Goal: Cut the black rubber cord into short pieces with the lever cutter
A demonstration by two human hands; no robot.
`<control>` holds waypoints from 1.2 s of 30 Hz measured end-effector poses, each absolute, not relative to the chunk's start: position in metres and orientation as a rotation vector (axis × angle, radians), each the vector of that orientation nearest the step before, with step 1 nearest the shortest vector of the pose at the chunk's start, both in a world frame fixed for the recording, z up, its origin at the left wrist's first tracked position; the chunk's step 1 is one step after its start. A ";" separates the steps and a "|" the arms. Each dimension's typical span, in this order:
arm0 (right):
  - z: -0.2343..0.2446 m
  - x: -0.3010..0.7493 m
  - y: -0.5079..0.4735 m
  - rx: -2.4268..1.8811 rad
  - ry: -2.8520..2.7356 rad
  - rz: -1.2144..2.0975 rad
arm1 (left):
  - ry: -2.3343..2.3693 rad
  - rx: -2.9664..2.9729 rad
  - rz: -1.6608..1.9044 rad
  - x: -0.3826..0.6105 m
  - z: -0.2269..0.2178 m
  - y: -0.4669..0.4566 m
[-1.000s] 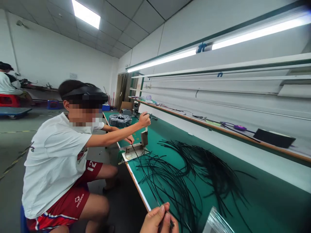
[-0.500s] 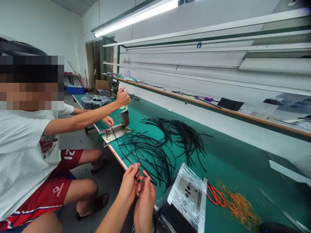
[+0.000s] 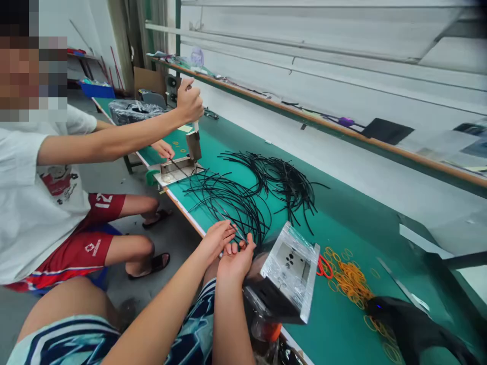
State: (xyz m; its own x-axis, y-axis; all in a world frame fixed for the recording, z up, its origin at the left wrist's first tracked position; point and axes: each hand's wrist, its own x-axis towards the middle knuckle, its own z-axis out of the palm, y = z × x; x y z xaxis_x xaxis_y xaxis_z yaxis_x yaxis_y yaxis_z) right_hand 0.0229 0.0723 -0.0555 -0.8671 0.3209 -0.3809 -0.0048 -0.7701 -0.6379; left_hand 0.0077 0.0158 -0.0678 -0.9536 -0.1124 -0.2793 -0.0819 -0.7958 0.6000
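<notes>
Parting hands: drawing slightly apart above the bench edge after working close together a moment ago, with a small gap now opening between the palms.

Left hand: reaching in from the lower left, with the fingers spreading toward the cables.

Right hand: rising palm-up just beside the left hand, with the fingertips curling close to a thin strand.

Grip: showing the hands apart, but leaving it impossible to tell whether either one is pinching a strand.

Black cable strands: lying in a loose, curved heap on the green bench mat, with the nearest ends almost touching the fingers and a second heap lying farther along.

Foil-wrapped block: tilting just right of the hands, with orange rubber bands and red-handled scissors lying beyond it.

Seated co-worker: working farther up the bench at a metal jig, with one raised hand above it and the other hand resting close beside it.
</notes>
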 end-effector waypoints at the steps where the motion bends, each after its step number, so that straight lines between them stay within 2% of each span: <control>1: -0.056 0.023 0.074 -0.714 -0.998 2.707 | -1.012 0.487 -2.918 0.008 -0.068 0.016; 11: -0.084 0.014 0.095 -0.394 -1.391 2.676 | -1.076 0.642 -2.800 0.008 -0.069 0.028; 21: -0.075 0.019 0.092 -0.427 -1.327 2.673 | -0.978 0.687 -2.818 0.009 -0.068 0.028; 26: -0.082 0.016 0.096 -0.293 -1.433 2.644 | -0.940 0.697 -2.836 0.006 -0.070 0.029; 36: -0.085 0.012 0.096 -0.402 -1.344 2.682 | -0.884 0.670 -2.838 0.004 -0.072 0.030</control>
State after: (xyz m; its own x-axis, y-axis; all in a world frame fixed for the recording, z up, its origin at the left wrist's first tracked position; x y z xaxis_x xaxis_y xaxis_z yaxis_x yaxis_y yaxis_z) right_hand 0.0117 0.0965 -0.0852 -0.9583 0.2190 -0.1838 0.0161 -0.6005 -0.7995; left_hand 0.0039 0.0301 -0.0723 -0.8990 -0.2157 -0.3811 -0.0389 -0.8275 0.5601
